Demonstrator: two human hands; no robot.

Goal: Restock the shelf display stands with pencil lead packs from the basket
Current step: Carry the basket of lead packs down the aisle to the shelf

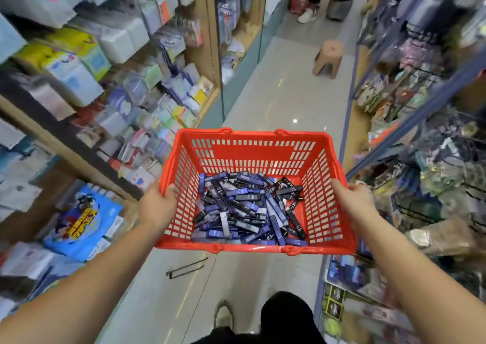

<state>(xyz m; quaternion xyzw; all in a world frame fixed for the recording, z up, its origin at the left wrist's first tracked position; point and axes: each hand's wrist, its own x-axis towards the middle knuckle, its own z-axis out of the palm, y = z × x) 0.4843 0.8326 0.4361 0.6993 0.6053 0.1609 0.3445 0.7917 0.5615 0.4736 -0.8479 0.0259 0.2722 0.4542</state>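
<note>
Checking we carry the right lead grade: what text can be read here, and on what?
"HB 0.5": on several packs in the basket.
Yellow lettering on the blue bag: too blurred to read.
Print on the shelf goods: too blurred to read.

**A:** What does the basket look like?

**B:** The basket (252, 149) is red plastic with slotted walls and an open top. It hangs level between the 2 grips. The left grip (157, 206) is curled over its left rim and the right grip (352, 201) clasps its right rim.

**A:** And the pencil lead packs?

**B:** The pencil lead packs (247, 209) are slim flat cases in purple, blue and black. Some carry white lettering too blurred to read. They lie in a loose, crisscrossed heap across the basket floor, midway between the 2 grips and lower than both, well short of the rim.
</note>
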